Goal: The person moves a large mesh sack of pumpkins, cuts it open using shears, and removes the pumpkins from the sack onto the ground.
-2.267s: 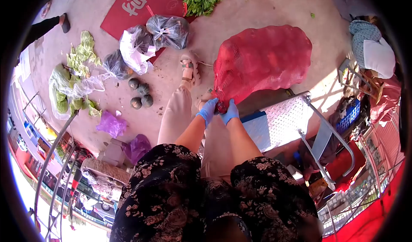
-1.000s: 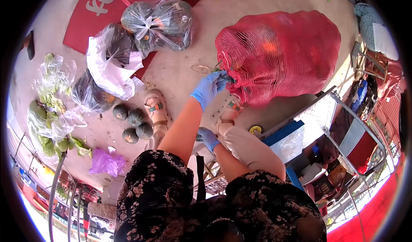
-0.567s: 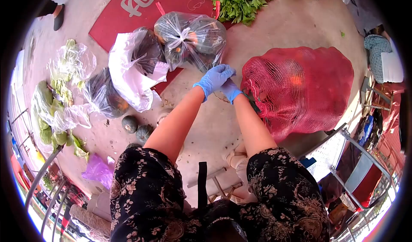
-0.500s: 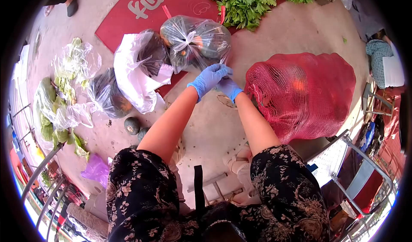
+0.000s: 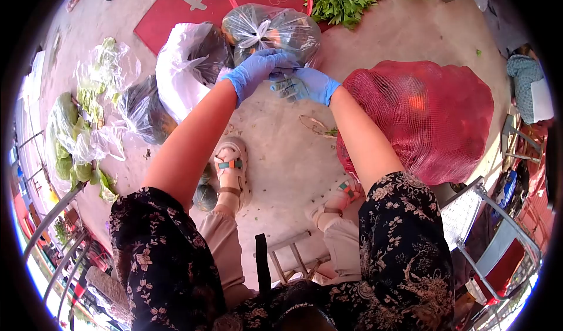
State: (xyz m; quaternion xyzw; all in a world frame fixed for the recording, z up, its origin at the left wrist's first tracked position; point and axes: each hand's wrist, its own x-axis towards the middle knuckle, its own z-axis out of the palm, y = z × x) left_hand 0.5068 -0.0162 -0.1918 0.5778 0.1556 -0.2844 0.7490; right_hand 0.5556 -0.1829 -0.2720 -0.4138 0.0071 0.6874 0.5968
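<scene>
Both my hands wear thin blue gloves and meet in front of the tied clear plastic bag of dark green squashes [image 5: 299, 40]. My left hand [image 5: 258, 73] has its fingers curled in against my right hand's thumb side; whatever lies in its grip is hidden. My right hand [image 5: 311, 85] is turned so that its finger undersides show, smudged dark, with the fingers loosely stretched to the left. A white plastic bag [image 5: 179, 67] stands left of my left hand. To the right of my right hand bulges a red mesh sack [image 5: 434, 120] with orange-patched produce inside.
Leafy greens [image 5: 346, 2] lie at the top by a red mat [image 5: 164, 11]. At left are a dark bagged squash [image 5: 146, 117] and bagged leafy vegetables [image 5: 65, 128]. A loose squash [image 5: 205, 196] sits by my foot. A metal-framed chair [image 5: 507, 243] stands at right.
My arms have drawn back and spread at the elbows. My right hand has turned, showing its smudged fingers. My feet have come into fuller view as the camera shifted.
</scene>
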